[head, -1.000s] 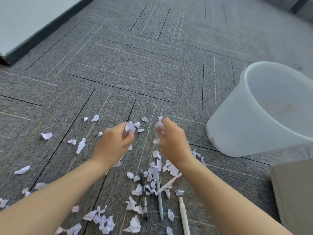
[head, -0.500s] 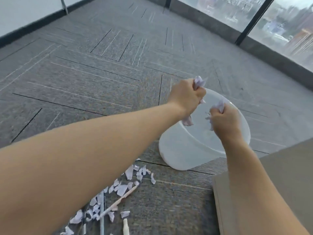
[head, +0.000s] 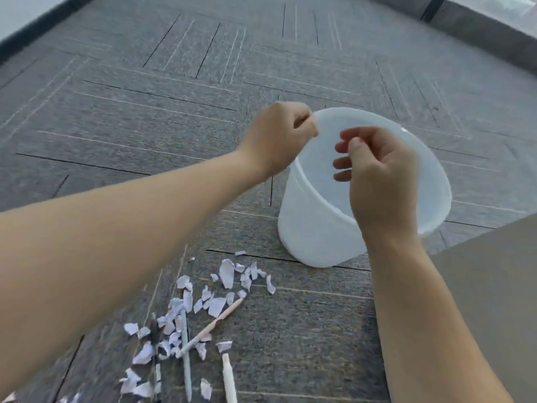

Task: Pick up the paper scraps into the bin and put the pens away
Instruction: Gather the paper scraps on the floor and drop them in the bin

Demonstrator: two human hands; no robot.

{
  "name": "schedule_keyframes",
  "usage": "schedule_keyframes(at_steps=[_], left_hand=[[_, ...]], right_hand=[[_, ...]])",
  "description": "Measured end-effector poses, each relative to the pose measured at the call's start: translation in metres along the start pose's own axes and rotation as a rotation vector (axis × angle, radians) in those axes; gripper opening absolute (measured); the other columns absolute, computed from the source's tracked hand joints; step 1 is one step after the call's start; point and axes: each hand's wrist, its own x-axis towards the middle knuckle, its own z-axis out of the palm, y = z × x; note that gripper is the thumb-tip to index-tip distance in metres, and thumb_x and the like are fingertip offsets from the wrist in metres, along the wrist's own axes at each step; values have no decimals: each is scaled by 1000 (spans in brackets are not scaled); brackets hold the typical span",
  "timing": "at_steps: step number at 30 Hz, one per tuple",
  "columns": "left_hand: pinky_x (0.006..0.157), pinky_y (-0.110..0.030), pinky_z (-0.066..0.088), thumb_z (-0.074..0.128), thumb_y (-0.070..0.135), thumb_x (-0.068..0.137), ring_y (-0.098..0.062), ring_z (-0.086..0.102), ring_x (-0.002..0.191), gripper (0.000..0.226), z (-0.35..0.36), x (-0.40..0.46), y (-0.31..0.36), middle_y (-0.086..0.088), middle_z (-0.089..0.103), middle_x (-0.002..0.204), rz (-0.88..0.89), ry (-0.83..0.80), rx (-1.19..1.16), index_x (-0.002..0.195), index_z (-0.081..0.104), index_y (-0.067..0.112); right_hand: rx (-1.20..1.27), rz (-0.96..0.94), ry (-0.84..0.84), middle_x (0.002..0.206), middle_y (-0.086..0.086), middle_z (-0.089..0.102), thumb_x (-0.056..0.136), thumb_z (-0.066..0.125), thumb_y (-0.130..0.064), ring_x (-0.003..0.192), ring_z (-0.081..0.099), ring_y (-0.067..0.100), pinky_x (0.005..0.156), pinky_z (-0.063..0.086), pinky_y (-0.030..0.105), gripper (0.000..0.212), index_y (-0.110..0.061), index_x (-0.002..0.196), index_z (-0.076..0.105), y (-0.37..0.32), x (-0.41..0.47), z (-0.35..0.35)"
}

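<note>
A translucent white bin (head: 315,237) stands on the grey carpet. My left hand (head: 277,138) is a closed fist at the bin's left rim, with no paper showing in it. Over the bin's mouth, my right hand (head: 377,181) has its fingers loosely apart and nothing in them. Several white paper scraps (head: 226,274) lie on the carpet in front of the bin, under my left forearm. Among them lie a pale blue pen (head: 186,359), a beige pen (head: 213,325) lying slantwise, a white pen (head: 228,379) and a dark pen (head: 154,341), partly covered.
A flat brown surface (head: 482,286) fills the lower right, close to the bin. A dark skirting and window frame (head: 479,33) run along the far right. Grey carpet tiles (head: 174,112) stretch to the wall at the far left.
Both hands held bunches of scraps above the bin; now no paper shows in either. The right hand's fingers have spread. The view has tilted down a little.
</note>
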Motion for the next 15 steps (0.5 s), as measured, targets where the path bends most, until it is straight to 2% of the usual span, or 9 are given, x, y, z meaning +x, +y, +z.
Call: schedule_keyframes(at_steps=[3, 5, 6, 7, 8, 9, 11, 13, 15], left_hand=[[48, -23, 29, 48, 23, 92, -2, 42, 46, 26, -43, -42, -55, 10, 47, 53, -95, 77, 68, 78, 67, 12], [55, -25, 33, 48, 22, 93, -4, 48, 57, 24, -71, -82, -105, 9, 54, 64, -212, 74, 162, 82, 68, 14], [61, -26, 36, 47, 21, 94, -10, 53, 66, 23, -85, -105, -131, 5, 59, 74, -275, 53, 219, 85, 68, 15], [68, -27, 39, 47, 19, 94, -15, 57, 77, 21, -99, -129, -157, 1, 63, 86, -339, 28, 273, 90, 68, 16], [76, -28, 41, 48, 18, 94, -18, 58, 90, 20, -114, -154, -181, -1, 64, 98, -404, 7, 321, 96, 67, 17], [84, -30, 41, 48, 16, 94, -21, 56, 103, 21, -128, -180, -204, -4, 62, 110, -471, -9, 366, 103, 66, 16], [100, -36, 35, 48, 20, 94, -26, 44, 124, 29, -153, -227, -241, -8, 51, 134, -609, -52, 459, 120, 60, 17], [110, -43, 27, 49, 29, 94, -30, 28, 136, 39, -171, -265, -266, -8, 34, 150, -711, -98, 570, 133, 49, 23], [113, -46, 21, 49, 38, 93, -33, 19, 140, 49, -186, -291, -284, -10, 23, 155, -783, -109, 672, 140, 41, 29]], right_hand=[[47, -36, -200, 72, -1, 68, 90, 49, -10, 63, 63, 24, 57, 54, 45, 23, -21, 84, 68, 2, -35, 61], [-29, -13, -345, 77, -2, 68, 92, 51, -11, 64, 61, 19, 58, 50, 40, 20, -19, 90, 70, 20, -61, 105], [-100, 2, -438, 83, -2, 69, 94, 51, -12, 68, 61, 15, 62, 48, 36, 20, -18, 97, 70, 32, -75, 125], [-184, 12, -541, 96, 0, 70, 96, 50, -12, 80, 62, 13, 70, 48, 34, 23, -18, 107, 69, 45, -89, 143], [-273, 14, -651, 113, 2, 67, 97, 48, -12, 100, 59, 16, 84, 48, 35, 28, -17, 120, 64, 59, -103, 160], [-356, 15, -760, 131, 3, 58, 98, 47, -14, 121, 50, 21, 99, 43, 38, 35, -18, 132, 56, 73, -117, 176], [-504, 15, -927, 154, 3, 34, 100, 47, -22, 143, 23, 28, 116, 26, 43, 48, -24, 146, 37, 94, -137, 201], [-648, -17, -989, 163, 2, 13, 101, 45, -34, 149, 5, 31, 119, 14, 46, 55, -32, 151, 24, 109, -144, 223], [-782, -57, -994, 164, 3, -1, 99, 41, -46, 149, -5, 36, 120, 10, 50, 59, -38, 152, 16, 122, -139, 244]])
